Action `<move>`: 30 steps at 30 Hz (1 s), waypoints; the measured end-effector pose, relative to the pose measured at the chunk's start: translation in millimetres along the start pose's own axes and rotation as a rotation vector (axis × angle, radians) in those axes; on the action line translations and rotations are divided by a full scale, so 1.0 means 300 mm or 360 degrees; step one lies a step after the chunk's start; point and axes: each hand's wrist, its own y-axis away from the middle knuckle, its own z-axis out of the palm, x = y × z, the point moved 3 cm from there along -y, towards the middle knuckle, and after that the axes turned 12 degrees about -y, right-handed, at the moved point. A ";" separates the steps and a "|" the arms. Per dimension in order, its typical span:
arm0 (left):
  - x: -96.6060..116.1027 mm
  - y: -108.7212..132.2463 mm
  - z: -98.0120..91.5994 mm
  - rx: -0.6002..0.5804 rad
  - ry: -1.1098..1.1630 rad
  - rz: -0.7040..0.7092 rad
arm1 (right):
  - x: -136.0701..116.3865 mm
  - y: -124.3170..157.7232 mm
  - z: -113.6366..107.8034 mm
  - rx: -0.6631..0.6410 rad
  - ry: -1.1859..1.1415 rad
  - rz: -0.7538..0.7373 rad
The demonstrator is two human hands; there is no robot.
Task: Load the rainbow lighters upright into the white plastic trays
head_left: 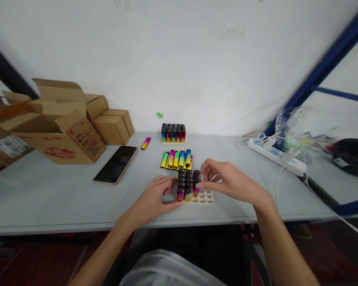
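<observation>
A white tray with square holes point(209, 196) lies near the table's front edge. Black-topped lighters point(189, 183) stand upright in rows over its left part, while several holes at its right are bare. My left hand point(158, 197) grips the tray's left side, thumb along the front corner and fingers curled behind. From the right, my right hand point(223, 178) has its thumb on the top of a pink-and-yellow lighter point(196, 192) in the third column; its fingertips are partly hidden behind the row. Just behind the tray lies a pile of shiny rainbow-coloured lighter casings point(176, 159).
A filled block of lighters point(173, 133) stands by the wall. One loose pink-yellow casing point(145, 143) and a phone point(115, 164) lie to the left, beside open cardboard boxes point(56, 135). At right are a power strip point(276, 156), white cables and a black roll point(352, 157).
</observation>
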 end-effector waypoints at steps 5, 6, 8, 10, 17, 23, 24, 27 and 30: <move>0.003 0.000 -0.003 0.0002 0.0020 0.0021 | 0.141 -0.078 -0.019 0.0398 0.0287 -0.0218; 0.004 0.000 -0.004 0.0003 0.0019 0.0022 | 0.173 -0.101 -0.007 0.0324 0.0336 -0.0263; 0.005 -0.001 -0.005 -0.0002 0.0019 0.0023 | 0.225 -0.146 0.015 0.0205 0.0405 -0.0301; 0.006 -0.002 -0.005 -0.0008 0.0018 0.0026 | 0.250 -0.186 0.034 0.0133 0.0457 -0.0308; 0.006 -0.003 -0.001 -0.0002 0.0014 0.0024 | 0.261 -0.312 0.060 0.0308 0.0434 -0.0010; 0.001 -0.001 0.003 0.0011 0.0006 0.0063 | 0.290 -0.321 0.018 0.0464 0.0081 0.0325; 0.000 -0.001 0.003 0.0014 0.0003 0.0063 | 0.292 -0.308 0.006 0.0463 0.0040 0.0355; 0.002 -0.002 0.001 0.0022 0.0003 0.0063 | 0.293 -0.248 -0.029 0.0527 -0.0274 0.0433; 0.002 -0.003 0.000 0.0012 0.0013 0.0055 | 0.275 -0.180 -0.045 0.0500 -0.0796 0.0391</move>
